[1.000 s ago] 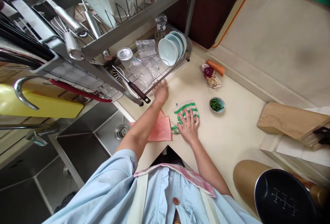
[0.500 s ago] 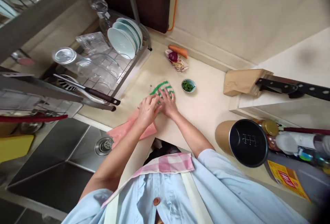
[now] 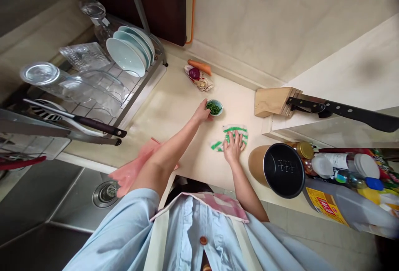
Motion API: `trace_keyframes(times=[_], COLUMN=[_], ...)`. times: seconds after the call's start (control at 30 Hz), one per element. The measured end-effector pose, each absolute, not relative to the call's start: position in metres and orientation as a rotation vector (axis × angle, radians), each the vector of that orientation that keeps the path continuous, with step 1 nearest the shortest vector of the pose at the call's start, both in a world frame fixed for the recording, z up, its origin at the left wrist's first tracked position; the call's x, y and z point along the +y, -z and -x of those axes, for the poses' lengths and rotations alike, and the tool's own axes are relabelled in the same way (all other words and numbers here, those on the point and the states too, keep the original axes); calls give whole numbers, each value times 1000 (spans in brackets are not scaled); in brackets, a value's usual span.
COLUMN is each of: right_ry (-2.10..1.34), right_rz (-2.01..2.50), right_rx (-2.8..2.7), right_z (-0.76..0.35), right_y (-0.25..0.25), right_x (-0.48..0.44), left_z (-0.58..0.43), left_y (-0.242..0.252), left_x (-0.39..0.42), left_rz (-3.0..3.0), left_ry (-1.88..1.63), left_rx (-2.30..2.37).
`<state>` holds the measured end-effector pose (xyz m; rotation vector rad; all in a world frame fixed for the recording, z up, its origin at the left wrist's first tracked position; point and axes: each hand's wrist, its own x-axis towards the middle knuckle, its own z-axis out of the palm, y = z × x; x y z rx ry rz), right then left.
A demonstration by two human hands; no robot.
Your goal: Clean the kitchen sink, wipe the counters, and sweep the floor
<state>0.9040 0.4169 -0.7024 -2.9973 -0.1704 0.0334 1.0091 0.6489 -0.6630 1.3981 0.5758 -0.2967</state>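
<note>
My left hand [image 3: 202, 112] rests its fingertips on the rim of a small pale bowl [image 3: 214, 107] of chopped green vegetables, and seems to grip it. My right hand [image 3: 233, 146] lies flat on a green-and-white striped cloth [image 3: 235, 138] on the cream counter [image 3: 168, 117]. Beyond the bowl, a carrot [image 3: 199, 67] and a red onion [image 3: 193, 73] lie on a wrapper with pale scraps. A pink cloth [image 3: 137, 171] hangs at the counter edge, partly hidden under my left forearm.
A wire dish rack [image 3: 137, 84] holds pale bowls and glass containers at the far left. A wooden knife block [image 3: 271, 102] and a long black knife [image 3: 349, 113] stand to the right. Nearer are a black-topped tan canister [image 3: 280, 170], several bottles, and a steel sink [image 3: 62, 196].
My left hand has moved off the striped cloth, forward to the small bowl. My right hand stays on the cloth. The view has swung, shifting the counter items left.
</note>
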Motion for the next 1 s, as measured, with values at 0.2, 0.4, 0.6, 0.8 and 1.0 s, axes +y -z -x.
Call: trace_keyframes(times=[0.2, 0.4, 0.6, 0.8, 1.0], right_ry=[54, -231, -435, -441, -428], right_rz=[2868, 2849, 2876, 2874, 2879], right_rx=[62, -76, -223, -476, -583], right_z=[-1028, -1135, -1164, -1128, -1094], right_y=[711, 687, 696, 691, 685], right_x=[440, 489, 523, 517, 519], left_z=[-1004, -943, -865, -838, -848], left_y=[667, 653, 637, 637, 640], left_x=[658, 703, 736, 740, 750], left_rz=[-1218, -1228, -1176, -1089, -1117], left_ry=[207, 68, -40, -125, -214], left_rx=[523, 540, 710, 805, 752])
